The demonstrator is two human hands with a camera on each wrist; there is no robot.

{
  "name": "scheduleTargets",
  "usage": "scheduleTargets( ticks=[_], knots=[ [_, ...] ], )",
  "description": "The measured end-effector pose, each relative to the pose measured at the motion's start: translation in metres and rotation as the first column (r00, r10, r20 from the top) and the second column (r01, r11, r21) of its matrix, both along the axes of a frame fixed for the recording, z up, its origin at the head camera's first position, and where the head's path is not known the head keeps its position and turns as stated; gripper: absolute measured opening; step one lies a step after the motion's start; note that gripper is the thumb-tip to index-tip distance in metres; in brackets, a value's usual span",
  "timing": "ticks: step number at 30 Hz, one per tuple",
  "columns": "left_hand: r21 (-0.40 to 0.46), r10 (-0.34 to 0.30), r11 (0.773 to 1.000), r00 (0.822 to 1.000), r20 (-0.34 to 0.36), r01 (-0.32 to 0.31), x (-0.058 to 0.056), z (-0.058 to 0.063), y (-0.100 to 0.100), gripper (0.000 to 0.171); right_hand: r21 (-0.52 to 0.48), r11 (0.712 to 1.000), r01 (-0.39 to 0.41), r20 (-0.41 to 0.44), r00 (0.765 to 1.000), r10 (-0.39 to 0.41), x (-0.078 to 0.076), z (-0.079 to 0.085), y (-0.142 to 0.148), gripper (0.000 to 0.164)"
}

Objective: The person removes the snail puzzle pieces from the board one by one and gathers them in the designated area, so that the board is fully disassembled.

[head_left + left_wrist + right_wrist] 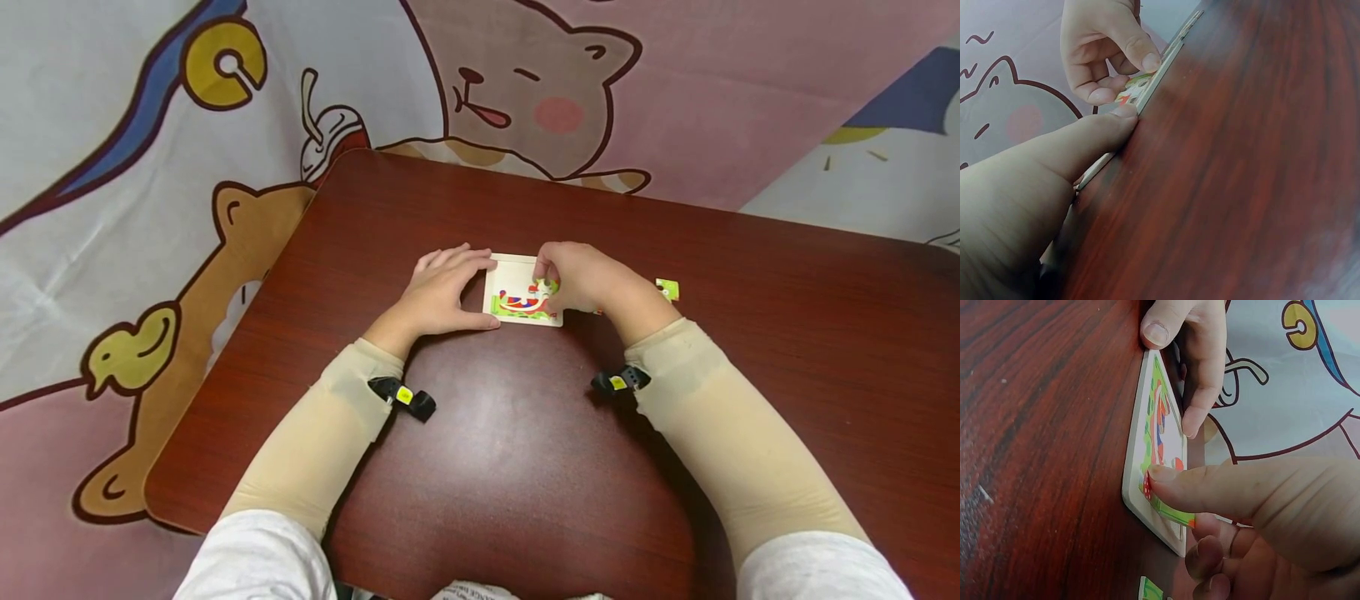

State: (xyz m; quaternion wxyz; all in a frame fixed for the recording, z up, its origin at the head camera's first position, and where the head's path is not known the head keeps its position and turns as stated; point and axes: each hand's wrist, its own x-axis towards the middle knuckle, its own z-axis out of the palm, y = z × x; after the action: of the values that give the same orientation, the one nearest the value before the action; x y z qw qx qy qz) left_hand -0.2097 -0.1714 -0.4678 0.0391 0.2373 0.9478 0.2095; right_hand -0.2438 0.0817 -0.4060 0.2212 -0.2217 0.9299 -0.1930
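A small, pale puzzle board point(516, 270) lies on the dark red table, with a colourful picture along its near side and a bare stretch at its far side. My left hand point(442, 292) rests at its left end, fingers extended, thumb at the near corner and forefinger at the far one. Over the board's right end, my right hand point(581, 279) pinches a green puzzle piece point(1175, 514) between thumb and fingers. That piece is tilted against the board in the right wrist view; its far part is hidden by my fingers.
To the right, a loose green puzzle piece point(667, 290) lies on the table point(480, 467), behind my right wrist. Another bit of colour beside my right hand is mostly covered. A cartoon-printed cloth point(675, 100) hangs behind the table's far and left edges.
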Motion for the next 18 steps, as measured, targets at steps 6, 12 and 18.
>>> scheduleTargets(
  ticks=[6,12,18],
  knots=[
    [-0.005,0.004,1.000,1.000,-0.002,-0.004,0.000,0.000,0.001,0.095,-0.025,1.000,-0.005,0.009,1.000,0.005,-0.001,-0.001,0.003,0.043],
    [-0.001,0.002,1.000,1.000,-0.001,-0.002,0.000,0.000,0.002,0.095,-0.084,0.996,-0.026,-0.042,0.999,0.022,-0.001,-0.008,0.014,0.043],
    [-0.005,0.006,1.000,1.000,0.002,-0.006,-0.001,0.000,0.002,0.096,-0.185,0.982,-0.022,-0.115,0.993,0.000,0.003,-0.011,0.024,0.035]
  ],
)
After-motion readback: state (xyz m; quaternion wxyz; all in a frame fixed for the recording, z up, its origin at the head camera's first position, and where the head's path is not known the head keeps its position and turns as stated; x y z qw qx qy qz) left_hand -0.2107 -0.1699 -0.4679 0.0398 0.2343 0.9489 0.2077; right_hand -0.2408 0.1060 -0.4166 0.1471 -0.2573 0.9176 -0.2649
